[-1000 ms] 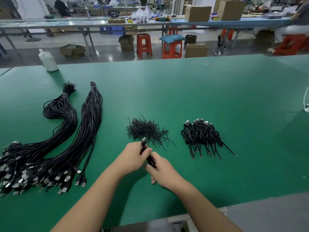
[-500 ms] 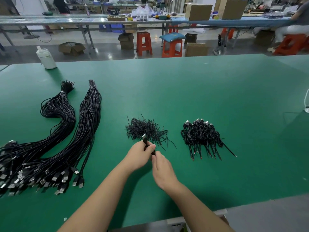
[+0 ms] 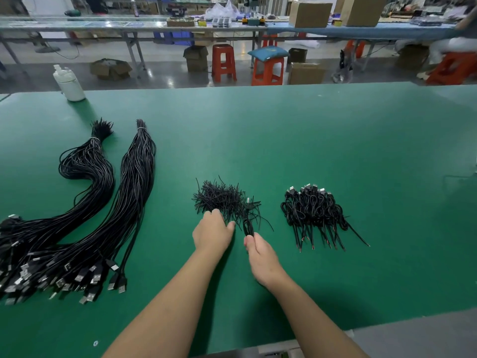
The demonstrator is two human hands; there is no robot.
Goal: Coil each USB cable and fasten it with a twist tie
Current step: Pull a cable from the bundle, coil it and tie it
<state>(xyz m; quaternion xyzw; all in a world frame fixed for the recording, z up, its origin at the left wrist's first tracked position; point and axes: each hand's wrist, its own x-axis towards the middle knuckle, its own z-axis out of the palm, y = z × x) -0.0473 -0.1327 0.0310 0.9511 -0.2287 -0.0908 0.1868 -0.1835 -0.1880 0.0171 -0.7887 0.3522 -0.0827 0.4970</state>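
On green table, 1 coiled black cable (pinched)

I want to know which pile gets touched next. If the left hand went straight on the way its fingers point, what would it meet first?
The left hand points away from the person, fingertips already at the near edge of the twist tie pile, so it would likely meet that first.

A green worktop carries two long bundles of uncoiled black USB cables at left. A loose heap of twist ties lies centrally, coiled cables to its right. A white bottle stands at the far left edge.
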